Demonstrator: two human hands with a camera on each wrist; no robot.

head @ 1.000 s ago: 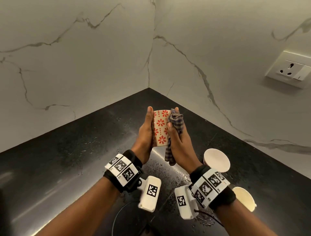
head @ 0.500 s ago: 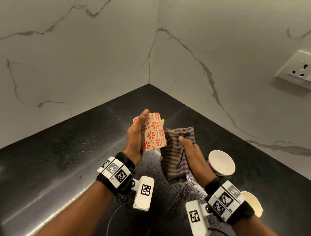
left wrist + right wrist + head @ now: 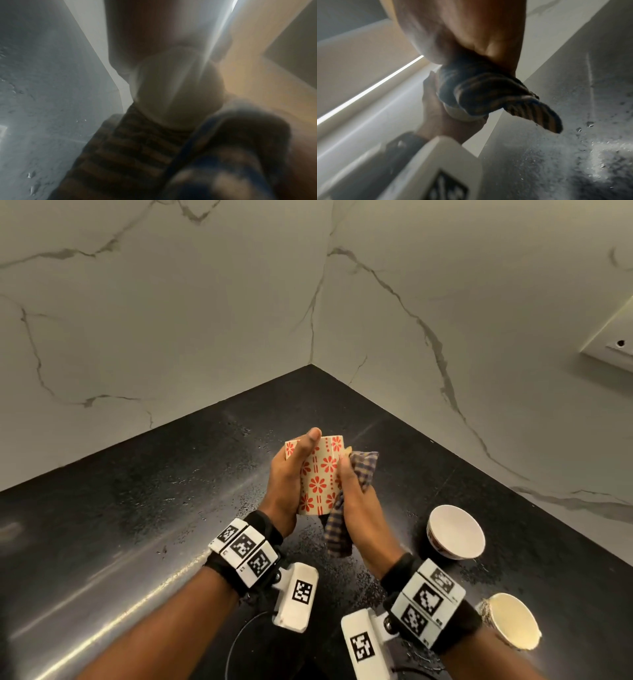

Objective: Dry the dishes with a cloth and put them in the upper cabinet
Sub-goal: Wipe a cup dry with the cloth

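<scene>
A: Head view: left hand (image 3: 287,484) wrapped round cream cylindrical mug with red flower print (image 3: 320,474), held above wet black speckled stone counter (image 3: 137,491). Right hand (image 3: 359,505) pinches checked woven cloth (image 3: 337,537) against its side.

B: Right wrist view adds the mug's plain base (image 3: 462,115). Two glazed bowls (image 3: 455,530) only in head view.

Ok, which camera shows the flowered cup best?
The head view: the cup shows its red flowers, sharp, between both hands. The left wrist view gives a blurred pale base; the right wrist view only a sliver under the cloth.
</scene>
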